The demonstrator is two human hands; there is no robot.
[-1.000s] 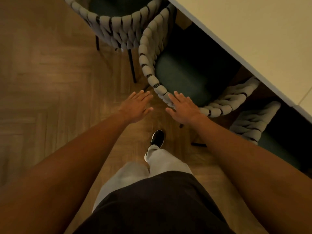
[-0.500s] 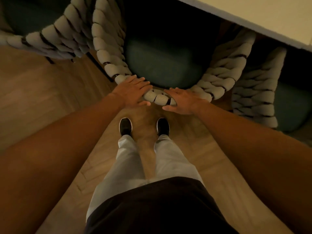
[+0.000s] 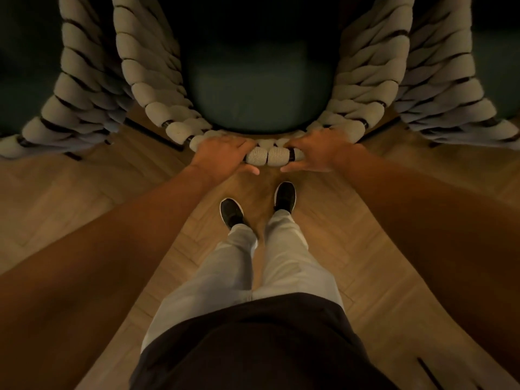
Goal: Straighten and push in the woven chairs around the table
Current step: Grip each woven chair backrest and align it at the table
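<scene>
A woven chair (image 3: pixel 270 156) with thick cream rope wrapping and a dark green seat cushion stands straight in front of me, its curved back toward me. My left hand (image 3: pixel 222 156) grips the top rail of the back left of centre, fingers curled over it and thumb underneath. My right hand (image 3: pixel 315 152) grips the same rail right of centre in the same way. The table is out of view; the chair's front fades into darkness.
A second woven chair (image 3: pixel 73 102) stands close on the left, and a third (image 3: pixel 450 108) close on the right. Wooden parquet floor (image 3: pixel 84 206) lies behind them. My two feet in black shoes (image 3: pixel 232 212) stand just behind the middle chair.
Both hands went from reaching, to lying flat on the chair back, to curling round its rail. I have stepped up square behind the chair, and the table has left the view.
</scene>
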